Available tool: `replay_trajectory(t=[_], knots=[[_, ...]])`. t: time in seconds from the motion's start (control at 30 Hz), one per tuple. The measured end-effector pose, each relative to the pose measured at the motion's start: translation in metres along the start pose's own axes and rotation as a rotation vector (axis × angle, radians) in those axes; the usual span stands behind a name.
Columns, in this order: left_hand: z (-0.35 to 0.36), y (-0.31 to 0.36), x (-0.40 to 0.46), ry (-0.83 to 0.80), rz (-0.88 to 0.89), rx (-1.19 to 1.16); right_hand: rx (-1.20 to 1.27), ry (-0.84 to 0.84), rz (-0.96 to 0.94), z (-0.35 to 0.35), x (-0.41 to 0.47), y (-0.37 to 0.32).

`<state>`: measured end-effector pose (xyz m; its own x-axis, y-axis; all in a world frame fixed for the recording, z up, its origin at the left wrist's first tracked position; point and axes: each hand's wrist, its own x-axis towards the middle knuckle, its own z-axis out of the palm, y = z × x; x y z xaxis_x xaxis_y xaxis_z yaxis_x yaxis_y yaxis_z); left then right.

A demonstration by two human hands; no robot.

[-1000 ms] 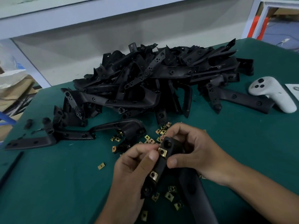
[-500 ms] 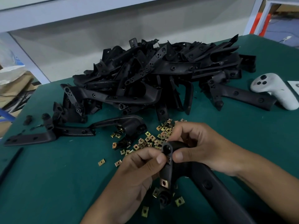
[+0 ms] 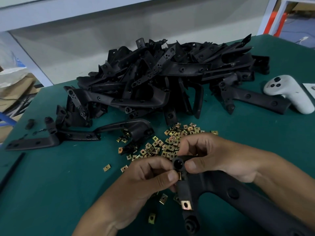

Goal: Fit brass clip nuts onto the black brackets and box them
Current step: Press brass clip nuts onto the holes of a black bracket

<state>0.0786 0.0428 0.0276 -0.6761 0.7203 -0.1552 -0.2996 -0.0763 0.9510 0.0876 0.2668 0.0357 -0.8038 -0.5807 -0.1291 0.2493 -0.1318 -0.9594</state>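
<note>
I am holding the bracket in the lower middle of the frame, just above the surface. Its near arm is running roughly top to bottom in the picture, round boss end pointing up toward the pile, while its longer arm is sweeping off to the lower right. My left hand is pinching a clip nut against the bracket's edge just below the boss; my right hand is curling around the boss end, thumb pressing its side. A second nut is already sitting lower on the same arm.

I judge I am midway through fitting this bracket: the upper nut looks only partly on. Next it needs pushing sideways until its hole lines up with the bracket's, with the right hand bracing against the push.

Loose nuts are lying scattered just beyond my hands. A white controller is resting at the right edge. No box is in view.
</note>
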Motion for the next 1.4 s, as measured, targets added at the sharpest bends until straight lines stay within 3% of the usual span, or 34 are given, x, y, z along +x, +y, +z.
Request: replay_trajectory(t=[0.33,0.57,0.7,0.83,0.97,1.03,1.27,1.4], knots=[[-0.003,-0.008,-0.002,0.026,-0.058,0.043,-0.098,0.006,0.009,-0.001,0.001,0.004],[0.002,-0.009,-0.002,0.081,-0.041,0.002,-0.210,0.085,-0.098,0.002,0.002,0.007],[0.009,-0.008,0.002,0.123,0.104,0.019,-0.195,0.227,-0.260,0.003,0.006,0.008],[0.013,-0.011,0.002,0.242,0.315,0.152,0.030,0.393,-0.433,0.003,0.009,0.008],[0.020,-0.018,0.004,0.621,0.569,0.500,0.044,0.425,-0.465,-0.001,0.010,0.010],[0.022,-0.017,0.005,0.751,0.648,0.554,0.024,0.413,-0.443,-0.001,0.010,0.011],[0.037,0.001,0.002,0.868,0.707,0.500,-0.017,0.477,-0.397,-0.002,0.007,0.006],[0.057,0.017,0.006,0.822,0.672,0.530,-0.030,0.553,-0.434,0.001,-0.021,-0.007]])
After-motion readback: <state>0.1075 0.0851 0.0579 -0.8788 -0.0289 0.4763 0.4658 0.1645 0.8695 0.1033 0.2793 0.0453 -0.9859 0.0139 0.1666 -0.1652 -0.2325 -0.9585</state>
